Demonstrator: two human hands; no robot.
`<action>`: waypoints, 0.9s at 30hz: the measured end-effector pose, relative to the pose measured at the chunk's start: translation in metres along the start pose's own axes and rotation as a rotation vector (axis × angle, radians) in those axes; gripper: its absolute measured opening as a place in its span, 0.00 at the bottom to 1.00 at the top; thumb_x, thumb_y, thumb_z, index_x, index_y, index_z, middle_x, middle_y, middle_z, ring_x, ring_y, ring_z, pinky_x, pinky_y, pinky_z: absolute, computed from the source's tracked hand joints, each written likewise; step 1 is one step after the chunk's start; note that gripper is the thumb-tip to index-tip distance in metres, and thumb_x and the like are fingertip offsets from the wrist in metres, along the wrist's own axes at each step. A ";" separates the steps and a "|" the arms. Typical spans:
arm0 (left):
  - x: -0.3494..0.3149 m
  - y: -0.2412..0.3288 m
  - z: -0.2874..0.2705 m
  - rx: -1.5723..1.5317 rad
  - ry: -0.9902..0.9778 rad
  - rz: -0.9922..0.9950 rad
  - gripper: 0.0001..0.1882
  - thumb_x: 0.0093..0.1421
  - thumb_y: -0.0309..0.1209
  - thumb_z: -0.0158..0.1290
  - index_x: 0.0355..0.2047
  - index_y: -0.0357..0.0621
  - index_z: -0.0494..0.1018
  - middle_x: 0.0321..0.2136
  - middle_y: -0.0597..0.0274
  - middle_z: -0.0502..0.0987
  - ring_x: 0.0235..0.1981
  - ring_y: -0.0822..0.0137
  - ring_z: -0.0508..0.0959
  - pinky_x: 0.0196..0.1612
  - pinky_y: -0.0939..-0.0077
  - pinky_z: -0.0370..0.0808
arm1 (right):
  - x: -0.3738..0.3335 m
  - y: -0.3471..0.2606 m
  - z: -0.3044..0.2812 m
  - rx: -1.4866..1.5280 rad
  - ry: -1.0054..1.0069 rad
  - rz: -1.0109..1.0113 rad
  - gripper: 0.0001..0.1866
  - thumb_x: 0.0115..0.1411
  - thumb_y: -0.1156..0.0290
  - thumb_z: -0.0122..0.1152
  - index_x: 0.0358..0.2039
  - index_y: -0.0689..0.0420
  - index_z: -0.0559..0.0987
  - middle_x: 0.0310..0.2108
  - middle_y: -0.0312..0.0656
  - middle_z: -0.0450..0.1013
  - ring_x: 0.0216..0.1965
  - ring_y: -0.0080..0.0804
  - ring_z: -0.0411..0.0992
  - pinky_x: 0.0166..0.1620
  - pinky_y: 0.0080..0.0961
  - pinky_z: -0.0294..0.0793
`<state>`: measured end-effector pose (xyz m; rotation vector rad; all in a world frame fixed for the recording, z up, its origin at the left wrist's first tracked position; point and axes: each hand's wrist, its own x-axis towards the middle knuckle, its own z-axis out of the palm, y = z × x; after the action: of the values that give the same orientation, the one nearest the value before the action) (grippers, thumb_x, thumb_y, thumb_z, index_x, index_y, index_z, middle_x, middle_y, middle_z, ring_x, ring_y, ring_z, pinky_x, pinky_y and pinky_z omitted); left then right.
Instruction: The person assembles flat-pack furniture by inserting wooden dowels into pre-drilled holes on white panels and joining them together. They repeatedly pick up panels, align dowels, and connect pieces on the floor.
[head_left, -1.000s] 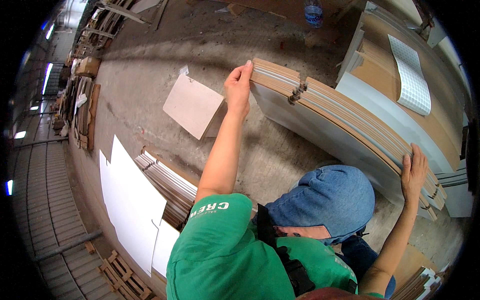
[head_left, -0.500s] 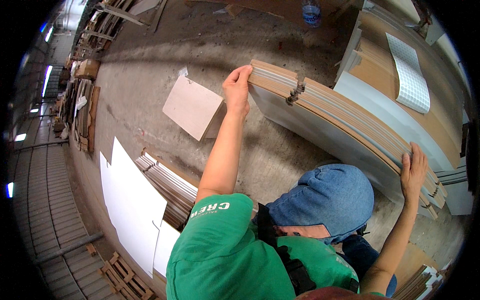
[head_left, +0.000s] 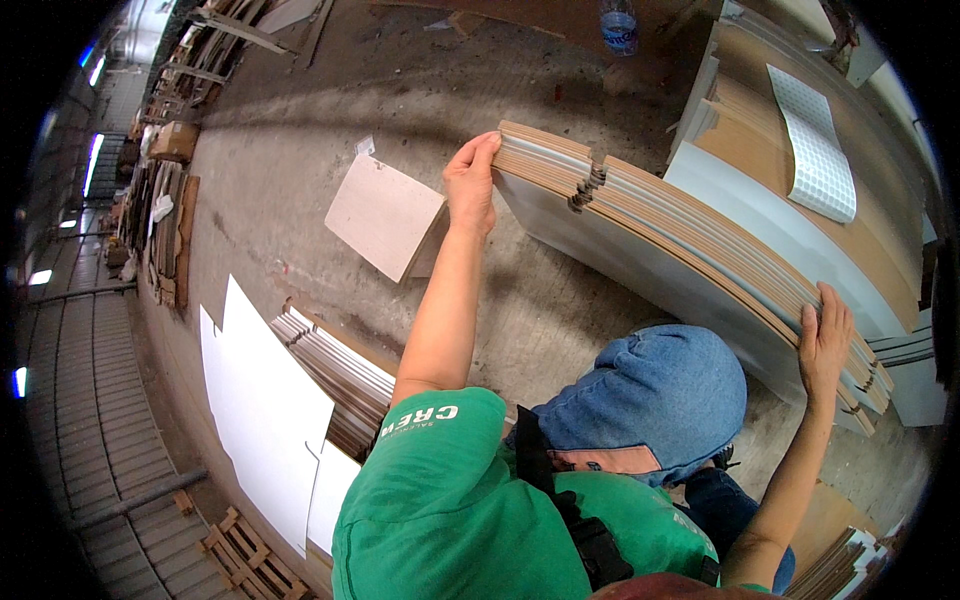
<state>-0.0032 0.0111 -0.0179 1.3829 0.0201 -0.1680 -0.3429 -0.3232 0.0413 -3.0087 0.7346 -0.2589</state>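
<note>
The stacked sheets (head_left: 690,228) look like matt cardboard, the floor (head_left: 530,310) rough concrete, the shirt (head_left: 440,500) matt cloth.

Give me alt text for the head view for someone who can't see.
A left hand holds the far end of a bundle of boards standing on edge; the right hand rests on its near end. White sheets are lower left, a plastic bottle at top.
</note>
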 end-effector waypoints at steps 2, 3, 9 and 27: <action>0.000 0.001 0.000 0.019 -0.010 0.000 0.09 0.51 0.34 0.54 0.32 0.48 0.75 0.25 0.75 0.73 0.26 0.79 0.67 0.29 0.82 0.61 | 0.000 -0.001 -0.001 0.010 -0.006 0.007 0.22 0.60 0.55 0.40 0.49 0.55 0.66 0.48 0.46 0.63 0.50 0.43 0.59 0.53 0.35 0.54; 0.001 0.001 -0.001 0.029 -0.019 0.005 0.09 0.52 0.35 0.54 0.32 0.48 0.75 0.25 0.75 0.72 0.26 0.79 0.67 0.29 0.82 0.61 | 0.001 -0.001 -0.001 0.015 -0.007 0.005 0.22 0.60 0.55 0.40 0.49 0.55 0.66 0.48 0.46 0.63 0.50 0.42 0.59 0.53 0.35 0.54; 0.001 0.004 0.000 0.057 -0.032 0.018 0.07 0.53 0.35 0.53 0.32 0.49 0.73 0.24 0.76 0.71 0.26 0.80 0.66 0.30 0.83 0.60 | 0.001 0.000 -0.001 0.007 -0.008 0.006 0.22 0.60 0.55 0.41 0.49 0.55 0.66 0.48 0.46 0.63 0.50 0.43 0.59 0.54 0.35 0.54; -0.001 0.008 -0.003 0.039 -0.060 0.068 0.11 0.54 0.31 0.51 0.38 0.42 0.70 0.32 0.69 0.72 0.34 0.78 0.68 0.38 0.84 0.63 | 0.000 -0.009 -0.004 0.027 0.016 -0.009 0.20 0.59 0.57 0.42 0.48 0.56 0.66 0.47 0.46 0.64 0.49 0.43 0.60 0.52 0.35 0.56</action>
<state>-0.0026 0.0160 -0.0105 1.4144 -0.0805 -0.1540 -0.3391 -0.3150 0.0455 -2.9884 0.7134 -0.2915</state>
